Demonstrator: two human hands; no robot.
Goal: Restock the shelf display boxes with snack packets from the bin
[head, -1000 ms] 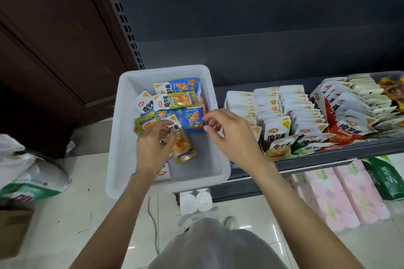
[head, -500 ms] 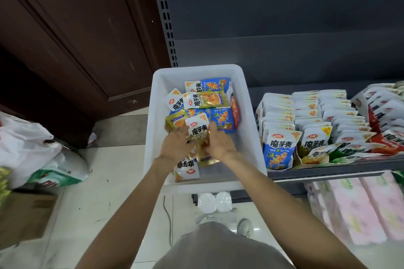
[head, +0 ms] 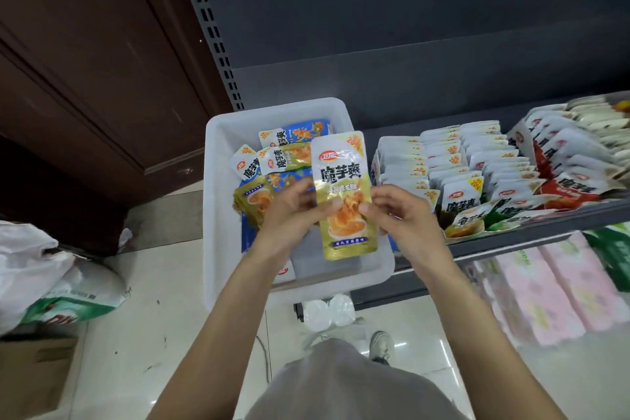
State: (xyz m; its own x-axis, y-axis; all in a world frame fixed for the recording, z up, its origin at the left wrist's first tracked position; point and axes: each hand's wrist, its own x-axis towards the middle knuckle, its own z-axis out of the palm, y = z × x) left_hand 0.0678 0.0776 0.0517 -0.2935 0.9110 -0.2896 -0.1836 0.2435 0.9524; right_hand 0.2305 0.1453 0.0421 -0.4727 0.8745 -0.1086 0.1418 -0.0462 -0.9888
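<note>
Gold packet (head: pixel 342 194): pinched upright by left hand (head: pixel 293 211) and right hand (head: pixel 397 215) above bin (head: pixel 218 181), label facing up, likely for sorting into shelf boxes (head: pixel 456 164).

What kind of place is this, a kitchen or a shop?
Most likely a small shop or supermarket aisle. A metal shelf carries display boxes packed with rows of identical snack packets, a slotted upright of retail racking rises behind the bin, and wrapped packs are stacked below.
</note>
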